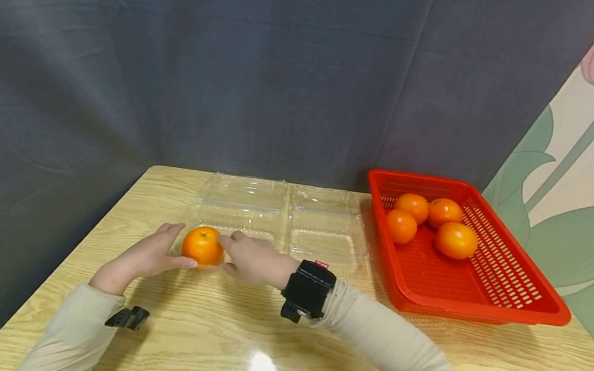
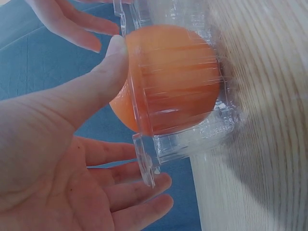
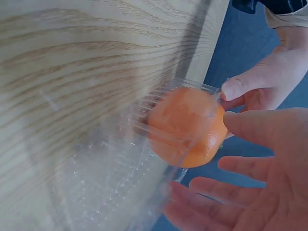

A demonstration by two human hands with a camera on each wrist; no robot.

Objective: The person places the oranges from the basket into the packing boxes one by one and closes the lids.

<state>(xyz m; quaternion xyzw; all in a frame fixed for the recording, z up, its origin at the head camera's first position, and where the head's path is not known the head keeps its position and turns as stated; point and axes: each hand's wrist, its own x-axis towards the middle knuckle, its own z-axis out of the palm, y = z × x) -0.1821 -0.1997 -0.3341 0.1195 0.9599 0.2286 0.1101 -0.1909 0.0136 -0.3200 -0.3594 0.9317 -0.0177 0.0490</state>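
An orange [image 1: 203, 245] sits in the front left corner of a clear plastic container [image 2: 175, 147], its top standing above the rim. My left hand [image 1: 150, 256] is at the left of it, fingers spread, with the thumb [image 2: 115, 55] at the container's rim against the fruit. From the right comes my right hand [image 1: 256, 258], its thumb tip [image 3: 236, 120] right at the orange's upper side. The other right fingers stretch loosely along the container's rim in the right wrist view. Neither hand curls round the fruit.
Another clear plastic container [image 1: 318, 240] lies to the right, and raised clear lids [image 1: 246, 191] stand behind. A red basket [image 1: 477, 310] at the right holds several oranges [image 1: 456, 241]. A dark curtain [image 1: 264, 76] hangs behind the wooden table [image 1: 198, 342].
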